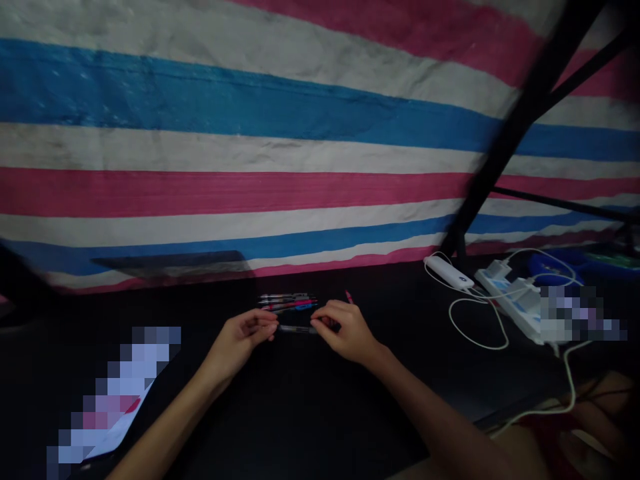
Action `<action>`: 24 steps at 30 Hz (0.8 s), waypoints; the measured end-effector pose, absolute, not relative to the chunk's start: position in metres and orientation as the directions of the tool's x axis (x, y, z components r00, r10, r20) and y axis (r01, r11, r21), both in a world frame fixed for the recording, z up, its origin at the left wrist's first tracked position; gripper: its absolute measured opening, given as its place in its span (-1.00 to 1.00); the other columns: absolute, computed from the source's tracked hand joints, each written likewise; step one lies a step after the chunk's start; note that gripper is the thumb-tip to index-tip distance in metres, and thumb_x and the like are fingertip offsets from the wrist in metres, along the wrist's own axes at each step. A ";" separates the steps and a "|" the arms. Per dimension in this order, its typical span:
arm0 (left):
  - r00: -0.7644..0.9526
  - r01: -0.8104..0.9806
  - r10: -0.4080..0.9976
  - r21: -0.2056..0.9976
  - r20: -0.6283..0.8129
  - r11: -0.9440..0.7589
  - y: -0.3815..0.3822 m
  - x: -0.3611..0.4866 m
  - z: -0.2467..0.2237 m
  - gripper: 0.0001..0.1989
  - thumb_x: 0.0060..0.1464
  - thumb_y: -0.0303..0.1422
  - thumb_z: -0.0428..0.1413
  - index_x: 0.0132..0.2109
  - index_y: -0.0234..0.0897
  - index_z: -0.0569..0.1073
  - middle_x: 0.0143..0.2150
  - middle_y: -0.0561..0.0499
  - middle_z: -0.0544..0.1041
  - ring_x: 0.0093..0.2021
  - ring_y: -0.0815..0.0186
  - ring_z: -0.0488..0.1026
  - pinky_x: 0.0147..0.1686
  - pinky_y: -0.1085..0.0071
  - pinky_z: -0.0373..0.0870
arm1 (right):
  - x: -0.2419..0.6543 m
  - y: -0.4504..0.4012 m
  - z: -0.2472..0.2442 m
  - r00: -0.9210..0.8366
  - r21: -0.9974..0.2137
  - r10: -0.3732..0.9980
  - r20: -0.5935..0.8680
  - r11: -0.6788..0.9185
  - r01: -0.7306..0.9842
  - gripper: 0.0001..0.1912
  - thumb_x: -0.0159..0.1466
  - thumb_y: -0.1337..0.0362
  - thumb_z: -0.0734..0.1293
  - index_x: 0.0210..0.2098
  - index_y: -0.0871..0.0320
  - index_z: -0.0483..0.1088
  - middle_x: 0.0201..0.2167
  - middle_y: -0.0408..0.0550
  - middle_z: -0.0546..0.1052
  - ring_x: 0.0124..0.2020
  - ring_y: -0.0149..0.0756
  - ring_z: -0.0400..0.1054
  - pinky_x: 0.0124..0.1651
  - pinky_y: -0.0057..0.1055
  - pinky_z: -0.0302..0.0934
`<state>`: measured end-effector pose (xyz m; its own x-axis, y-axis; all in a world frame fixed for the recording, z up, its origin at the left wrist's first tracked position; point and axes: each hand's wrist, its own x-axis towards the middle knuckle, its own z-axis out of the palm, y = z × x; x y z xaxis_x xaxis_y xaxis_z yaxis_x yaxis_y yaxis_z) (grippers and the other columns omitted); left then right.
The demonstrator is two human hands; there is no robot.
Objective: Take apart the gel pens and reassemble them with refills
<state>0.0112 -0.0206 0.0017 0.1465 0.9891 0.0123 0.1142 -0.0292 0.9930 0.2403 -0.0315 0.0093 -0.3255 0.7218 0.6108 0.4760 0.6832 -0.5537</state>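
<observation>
The person holds a pen [296, 329] level, low over the desk [280, 413]. The left hand [245, 337] has its grip closed on the left end; the right hand [347, 328] pinches the right end between thumb and fingers. The step in hand seems to be two-handed handling of this pen, though whether it is being turned, pulled or just steadied cannot be told. Any further move of it would call for both grips to keep its ends in line.

Just beyond the pen lies a small group of pens [293, 305], with a pink one among them, and a pink tip [349, 297] shows behind the right hand. Well to the pen's right are a power strip [515, 303] and a white device [449, 272].
</observation>
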 end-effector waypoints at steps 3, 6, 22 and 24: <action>0.097 -0.060 0.994 0.997 -0.049 0.055 -0.021 0.011 0.003 -0.77 -0.18 -0.31 0.28 -0.33 -0.32 0.50 -0.42 0.04 0.48 -0.42 0.40 0.40 -0.35 0.48 0.30 | 0.234 -0.038 0.012 -0.302 -0.566 0.708 0.639 0.698 0.438 -0.85 0.19 0.24 0.31 -0.25 0.09 0.46 -0.45 -0.07 0.40 -0.41 -0.30 0.28 -0.32 -0.36 0.20; 0.087 -0.248 0.988 0.957 -0.130 0.148 -0.019 0.012 -0.001 -0.79 -0.17 -0.33 0.28 -0.34 -0.31 0.49 -0.46 0.09 0.46 -0.45 0.47 0.38 -0.39 0.53 0.28 | 0.231 -0.040 0.013 -0.316 -0.569 0.697 0.643 0.712 0.411 -0.78 0.14 0.20 0.37 -0.21 0.07 0.45 -0.36 -0.03 0.42 -0.33 -0.25 0.31 -0.26 -0.32 0.23; 0.676 -0.028 0.726 0.980 -0.127 0.197 -0.051 0.034 0.019 -0.67 -0.01 -0.38 0.18 -0.05 -0.27 0.41 -0.24 -0.07 0.51 -0.36 0.31 0.49 -0.26 0.35 0.30 | 0.224 -0.038 0.007 -0.116 -0.920 0.915 0.385 0.391 0.030 -0.47 0.09 0.36 0.37 0.03 0.02 0.17 -0.47 -0.22 0.41 -0.56 -0.47 0.25 -0.52 -0.54 0.16; 0.720 -0.017 0.681 0.977 -0.134 0.211 -0.055 0.038 0.018 -0.71 -0.02 -0.36 0.19 -0.10 -0.31 0.42 -0.27 -0.08 0.52 -0.33 0.29 0.48 -0.23 0.33 0.31 | 0.222 -0.041 0.006 -0.183 -0.908 0.904 0.387 0.408 0.092 -0.49 0.11 0.37 0.34 0.03 0.04 0.18 -0.42 -0.17 0.46 -0.52 -0.45 0.29 -0.51 -0.53 0.17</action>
